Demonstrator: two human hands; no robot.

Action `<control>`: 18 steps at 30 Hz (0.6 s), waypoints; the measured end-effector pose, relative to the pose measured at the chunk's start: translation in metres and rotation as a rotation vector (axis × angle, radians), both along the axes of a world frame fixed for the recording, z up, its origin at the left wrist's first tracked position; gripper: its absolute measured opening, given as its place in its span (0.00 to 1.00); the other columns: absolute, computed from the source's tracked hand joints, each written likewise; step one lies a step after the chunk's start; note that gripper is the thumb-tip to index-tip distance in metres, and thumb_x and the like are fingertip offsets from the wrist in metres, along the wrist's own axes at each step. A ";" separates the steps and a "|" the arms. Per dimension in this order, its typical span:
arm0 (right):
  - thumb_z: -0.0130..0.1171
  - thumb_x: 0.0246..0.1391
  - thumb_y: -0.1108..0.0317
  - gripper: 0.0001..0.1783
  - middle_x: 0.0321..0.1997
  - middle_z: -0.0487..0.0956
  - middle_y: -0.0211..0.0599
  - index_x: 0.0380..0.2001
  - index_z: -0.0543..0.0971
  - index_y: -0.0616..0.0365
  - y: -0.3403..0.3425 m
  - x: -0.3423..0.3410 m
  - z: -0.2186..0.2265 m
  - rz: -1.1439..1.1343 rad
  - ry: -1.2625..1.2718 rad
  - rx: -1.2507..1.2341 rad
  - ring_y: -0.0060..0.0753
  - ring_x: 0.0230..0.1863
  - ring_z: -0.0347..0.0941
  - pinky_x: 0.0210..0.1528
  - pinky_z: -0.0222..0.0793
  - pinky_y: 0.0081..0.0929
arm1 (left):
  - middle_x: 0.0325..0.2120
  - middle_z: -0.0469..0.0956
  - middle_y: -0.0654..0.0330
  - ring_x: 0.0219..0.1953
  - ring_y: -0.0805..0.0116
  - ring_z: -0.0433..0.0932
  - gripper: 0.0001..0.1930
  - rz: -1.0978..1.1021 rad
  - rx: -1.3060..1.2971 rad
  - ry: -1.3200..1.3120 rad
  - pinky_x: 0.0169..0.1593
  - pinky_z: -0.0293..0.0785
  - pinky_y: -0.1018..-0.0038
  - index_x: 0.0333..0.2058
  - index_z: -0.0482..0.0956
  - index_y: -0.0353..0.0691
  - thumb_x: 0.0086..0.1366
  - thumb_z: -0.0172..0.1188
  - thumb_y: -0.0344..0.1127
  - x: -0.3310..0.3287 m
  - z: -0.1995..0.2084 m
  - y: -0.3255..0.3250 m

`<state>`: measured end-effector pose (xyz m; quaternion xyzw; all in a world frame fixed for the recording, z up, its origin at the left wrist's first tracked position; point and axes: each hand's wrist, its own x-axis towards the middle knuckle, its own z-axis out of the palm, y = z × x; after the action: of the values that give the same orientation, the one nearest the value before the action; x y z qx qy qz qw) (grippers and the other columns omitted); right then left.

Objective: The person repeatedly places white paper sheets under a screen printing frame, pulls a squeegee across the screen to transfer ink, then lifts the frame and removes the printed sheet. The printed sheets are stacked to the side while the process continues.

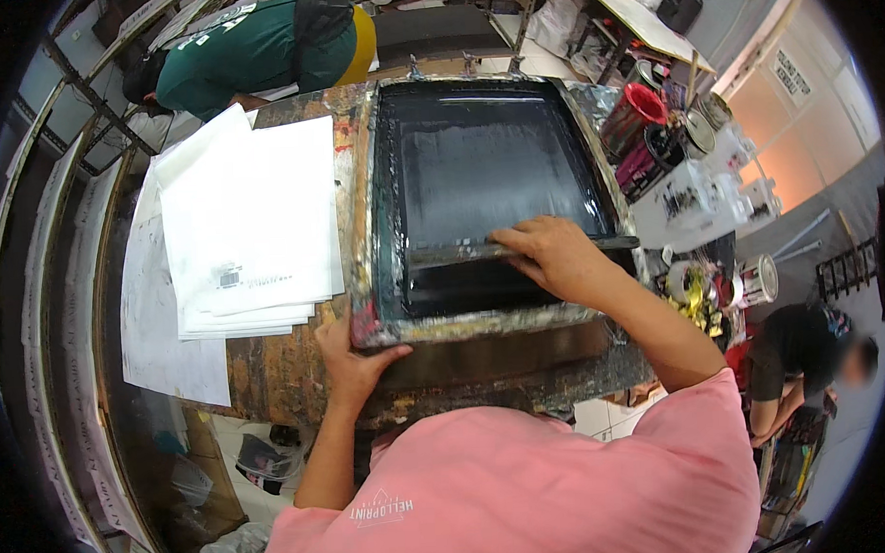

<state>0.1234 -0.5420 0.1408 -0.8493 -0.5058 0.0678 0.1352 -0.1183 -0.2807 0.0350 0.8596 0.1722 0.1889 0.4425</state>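
A screen printing frame lies on the stained worktable, its mesh coated with dark, glossy ink. My right hand grips a long squeegee that lies crosswise on the mesh, in the nearer half of the frame. Its right end reaches over the frame's right side. My left hand holds the frame's near left corner, thumb along the front edge and fingers at the left side, partly hidden. What lies under the screen cannot be seen. Left of the frame sits a loose stack of white sheets, the top one bearing a small dark print.
Ink pots, a red container and white plastic jugs crowd the table's right side. Shelving racks line the left. One person in green bends over beyond the table; another in black is at the right.
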 end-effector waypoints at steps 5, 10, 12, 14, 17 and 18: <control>0.59 0.62 0.66 0.21 0.45 0.80 0.45 0.59 0.77 0.49 0.050 0.135 -0.067 -0.034 -0.175 0.278 0.57 0.49 0.76 0.49 0.73 0.51 | 0.31 0.75 0.61 0.36 0.61 0.71 0.60 -0.057 0.398 -0.027 0.55 0.55 0.60 0.67 0.69 0.33 0.39 0.81 0.64 -0.003 -0.040 0.010; 0.58 0.63 0.65 0.20 0.46 0.81 0.43 0.58 0.78 0.44 0.115 0.246 -0.086 -0.095 -0.318 0.192 0.54 0.50 0.78 0.51 0.75 0.51 | 0.30 0.74 0.62 0.34 0.61 0.71 0.66 -0.093 0.390 0.006 0.52 0.57 0.59 0.65 0.69 0.25 0.35 0.78 0.71 -0.002 -0.041 0.015; 0.58 0.63 0.65 0.20 0.46 0.81 0.43 0.58 0.78 0.44 0.131 0.270 -0.094 -0.065 -0.320 0.153 0.54 0.49 0.78 0.51 0.76 0.51 | 0.30 0.74 0.63 0.34 0.62 0.71 0.66 -0.094 0.395 -0.014 0.52 0.57 0.59 0.65 0.69 0.26 0.35 0.78 0.71 -0.001 -0.042 0.016; 0.59 0.63 0.63 0.21 0.45 0.81 0.43 0.58 0.77 0.44 0.137 0.273 -0.099 -0.065 -0.326 0.110 0.53 0.48 0.78 0.50 0.77 0.49 | 0.30 0.73 0.63 0.34 0.62 0.70 0.67 -0.094 0.377 0.015 0.52 0.57 0.59 0.66 0.69 0.27 0.34 0.78 0.71 -0.002 -0.042 0.015; 0.60 0.63 0.59 0.19 0.43 0.81 0.41 0.56 0.78 0.45 0.129 0.252 -0.104 -0.038 -0.352 0.107 0.50 0.47 0.79 0.47 0.78 0.48 | 0.30 0.70 0.63 0.36 0.62 0.68 0.66 -0.067 0.365 0.099 0.51 0.57 0.60 0.66 0.70 0.30 0.33 0.79 0.72 -0.001 -0.040 0.015; 0.61 0.63 0.57 0.19 0.43 0.81 0.40 0.55 0.78 0.46 0.124 0.247 -0.104 -0.035 -0.364 0.102 0.49 0.47 0.79 0.46 0.78 0.47 | 0.30 0.69 0.63 0.37 0.61 0.67 0.66 -0.042 0.394 0.110 0.50 0.56 0.60 0.67 0.71 0.31 0.33 0.79 0.71 -0.001 -0.038 0.014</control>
<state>0.3703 -0.4181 0.0364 -0.8483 -0.5098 -0.1150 0.0853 -0.1189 -0.2665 -0.0034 0.9419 0.1380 0.1622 0.2597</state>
